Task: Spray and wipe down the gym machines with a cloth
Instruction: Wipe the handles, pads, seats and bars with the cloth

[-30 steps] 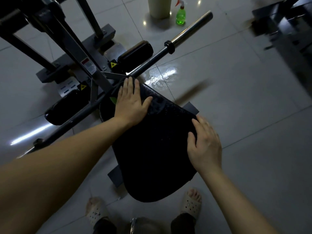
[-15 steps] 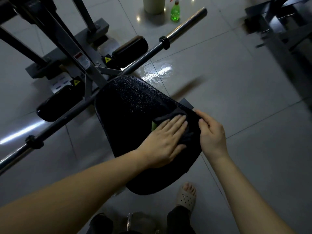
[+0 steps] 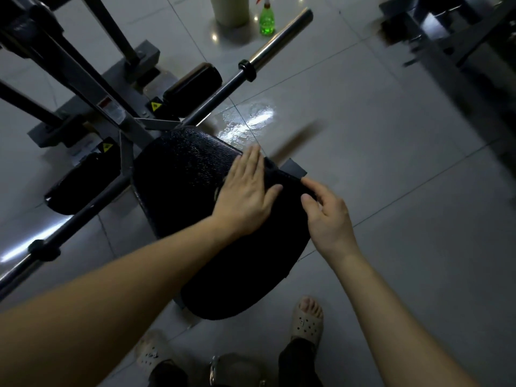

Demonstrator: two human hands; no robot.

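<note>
Black pebbled oval pad (image 3: 181, 177) under flat left hand (image 3: 245, 196) pressing cloth (image 3: 275, 174).

The floor (image 3: 391, 191) is big shiny grey tiles with thin dark lines between them. A wet patch (image 3: 251, 118) shines bright white. Small dots of light (image 3: 214, 37) glint near a pale round thing (image 3: 230, 9). The room is dim. A dark blurry shape (image 3: 446, 32) sits far off on the right.
</note>
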